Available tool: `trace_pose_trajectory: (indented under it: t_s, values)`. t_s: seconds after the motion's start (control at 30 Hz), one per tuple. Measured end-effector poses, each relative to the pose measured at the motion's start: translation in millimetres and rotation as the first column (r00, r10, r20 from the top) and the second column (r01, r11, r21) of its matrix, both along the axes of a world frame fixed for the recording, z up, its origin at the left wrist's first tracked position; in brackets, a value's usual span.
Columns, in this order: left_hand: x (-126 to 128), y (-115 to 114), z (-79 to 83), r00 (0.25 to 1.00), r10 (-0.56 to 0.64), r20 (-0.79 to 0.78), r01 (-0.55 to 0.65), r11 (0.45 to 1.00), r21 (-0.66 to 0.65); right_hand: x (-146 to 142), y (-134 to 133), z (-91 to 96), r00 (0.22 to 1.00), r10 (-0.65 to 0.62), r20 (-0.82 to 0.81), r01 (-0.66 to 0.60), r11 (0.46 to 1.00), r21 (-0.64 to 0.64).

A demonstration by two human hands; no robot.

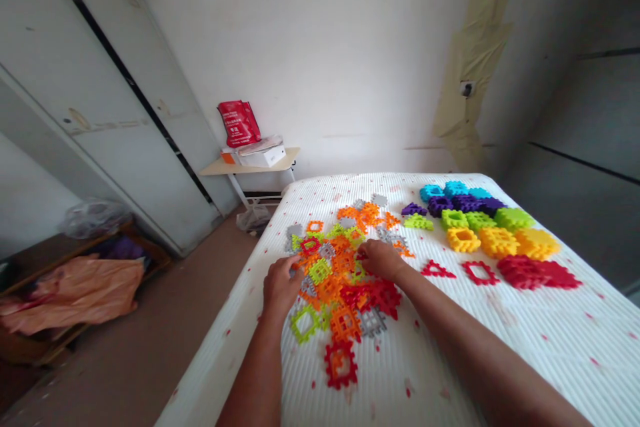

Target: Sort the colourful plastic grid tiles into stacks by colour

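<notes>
A heap of interlocking plastic waffle-block pieces (333, 287) in orange, grey, red and lime lies on a white ribbed mattress (550, 353). My left hand (283, 283) rests at the heap's left side, fingers curled over grey and orange pieces. My right hand (381, 260) presses its fingertips into the heap's upper right, among orange and red pieces. To the right, sorted stacks stand by colour: cyan, purple, green, yellow and red (535, 272). Two single red pieces (480, 272) lie flat between the stacks and my right hand.
A white wardrobe (115, 100) stands at the left, above a brown floor. A low shelf with orange cloth (75, 293) sits in the left corner. Beyond the mattress, a small table (250, 169) holds a red bag and a white box. A plastic bag (254, 218) lies beneath it.
</notes>
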State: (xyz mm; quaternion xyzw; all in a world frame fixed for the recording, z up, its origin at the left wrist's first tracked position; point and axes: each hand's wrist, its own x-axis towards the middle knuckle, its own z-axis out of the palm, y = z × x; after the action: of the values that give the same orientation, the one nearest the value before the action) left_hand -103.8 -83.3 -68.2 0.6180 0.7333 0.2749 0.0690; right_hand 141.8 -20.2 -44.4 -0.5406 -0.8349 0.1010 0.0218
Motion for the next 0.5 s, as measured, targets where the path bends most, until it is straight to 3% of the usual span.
trace_pose_trajectory:
  t_s: [0.2,0.33,0.5]
  values:
    - [10,-1,1.0,0.998,-0.029,-0.054,0.028,0.999,-0.021,0,-3,0.9,0.994,-0.104,-0.033,0.105,0.994,0.023]
    - [11,-2,0.0,0.997,-0.029,-0.068,0.03,0.999,0.012,11,-4,10.4,0.965,-0.161,-0.209,0.17,0.985,0.027]
    - [13,-3,3.7,0.989,-0.039,-0.146,0.044,0.999,0.028,31,-7,22.9,0.881,-0.143,-0.451,0.173,0.985,0.025]
